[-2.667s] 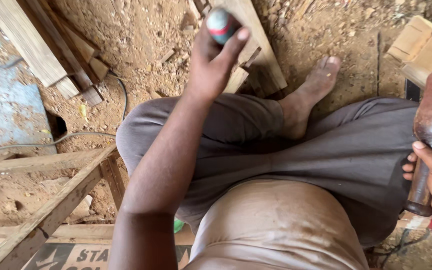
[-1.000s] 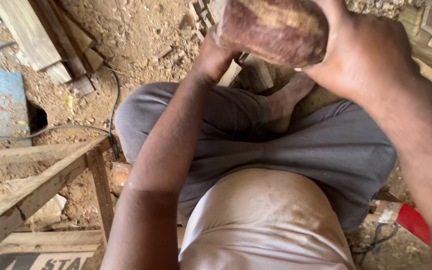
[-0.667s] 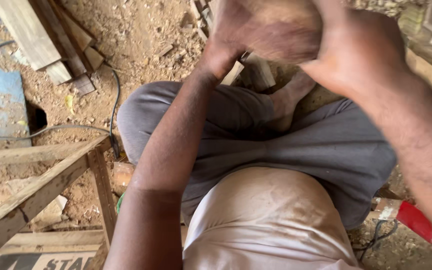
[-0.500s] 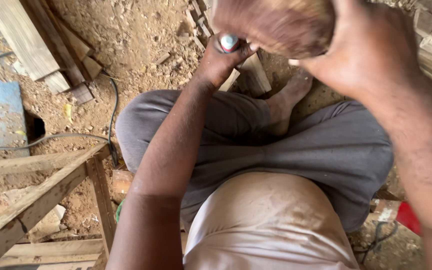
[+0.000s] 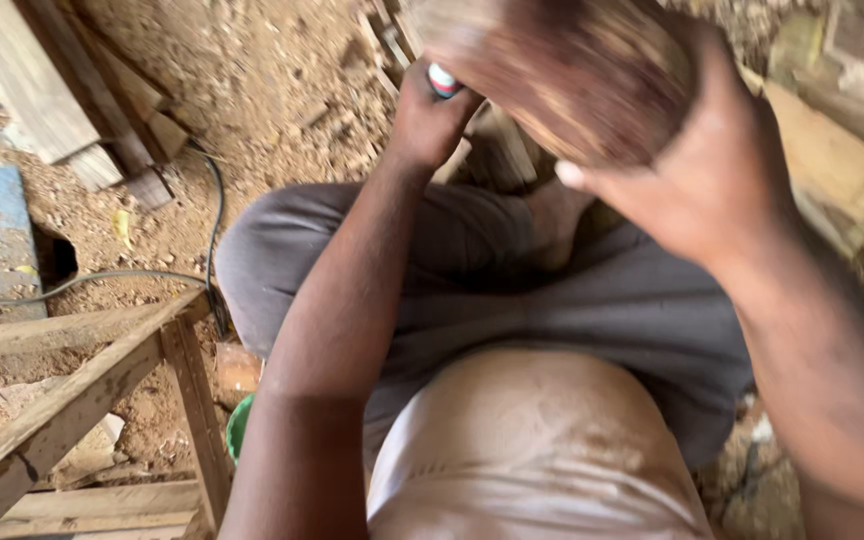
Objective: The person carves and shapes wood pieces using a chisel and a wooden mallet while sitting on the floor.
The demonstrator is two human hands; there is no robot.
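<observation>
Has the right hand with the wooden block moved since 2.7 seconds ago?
Yes. The right hand has swung the wooden block from beside the right knee up and across, above the bare foot.

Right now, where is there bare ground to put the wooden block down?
Bare sawdust ground lies open between the stacked planks at upper left and the left hand. Crowded elsewhere: wooden frame and black cable lower left, offcuts right of the right hand gripping the wooden block.
</observation>
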